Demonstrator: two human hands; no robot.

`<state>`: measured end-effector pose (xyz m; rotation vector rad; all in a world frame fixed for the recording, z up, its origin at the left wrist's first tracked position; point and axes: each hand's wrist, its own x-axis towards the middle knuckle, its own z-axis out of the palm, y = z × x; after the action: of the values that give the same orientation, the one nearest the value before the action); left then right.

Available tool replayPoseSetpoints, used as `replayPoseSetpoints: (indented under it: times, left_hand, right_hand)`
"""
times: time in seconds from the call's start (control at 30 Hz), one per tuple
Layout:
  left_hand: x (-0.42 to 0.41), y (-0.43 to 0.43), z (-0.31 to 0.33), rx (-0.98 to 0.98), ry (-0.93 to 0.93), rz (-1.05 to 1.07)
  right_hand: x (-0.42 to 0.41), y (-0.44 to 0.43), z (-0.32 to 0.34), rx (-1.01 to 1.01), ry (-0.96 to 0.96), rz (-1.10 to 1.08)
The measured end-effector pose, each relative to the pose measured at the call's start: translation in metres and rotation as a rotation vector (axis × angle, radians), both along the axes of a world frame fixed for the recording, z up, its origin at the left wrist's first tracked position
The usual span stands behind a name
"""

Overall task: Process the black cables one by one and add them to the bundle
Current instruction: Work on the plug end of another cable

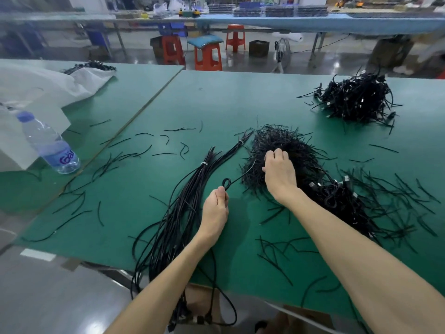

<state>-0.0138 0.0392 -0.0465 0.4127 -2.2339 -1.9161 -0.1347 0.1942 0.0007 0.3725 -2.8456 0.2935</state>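
My left hand [215,208] pinches a thin black cable [234,179] just below a small loop in it, above the green table [216,100]. That cable runs up and right to my right hand [279,171], whose curled fingers reach into a heap of short black ties [284,143]. Left of my left hand lies the long bundle of black cables [183,203], banded with white ties near its far end and hanging over the table's near edge. A tangle of coiled black cables with connectors [337,191] sits under and right of my right forearm.
A second pile of tied black cables [356,100] sits at the far right. Loose black tie pieces are scattered over the table. A water bottle [48,143] stands at the left beside white plastic bags [36,90]. Orange stools [208,56] stand beyond the table.
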Motion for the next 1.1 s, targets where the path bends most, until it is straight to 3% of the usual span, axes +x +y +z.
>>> replayPoseSetpoints:
  times: [0.53, 0.6, 0.73, 0.9, 1.1]
  left_hand:
    - [0.004, 0.001, 0.002, 0.002, -0.023, 0.011]
    - [0.004, 0.002, 0.002, -0.004, -0.037, 0.018]
    - [0.004, 0.004, 0.005, -0.017, -0.043, 0.015]
    - [0.012, 0.003, 0.016, -0.011, -0.056, -0.150]
    - [0.038, -0.002, 0.026, -0.076, -0.034, -0.269]
  right_hand:
    - [0.033, 0.026, -0.001, -0.233, 0.024, 0.011]
    - [0.044, 0.024, 0.001, -0.371, -0.024, 0.042]
    - [0.080, 0.010, 0.009, -0.885, -0.255, 0.074]
    - [0.116, -0.002, 0.001, -1.108, -0.528, 0.130]
    - [0.138, -0.005, -0.004, -1.339, -0.714, -0.014]
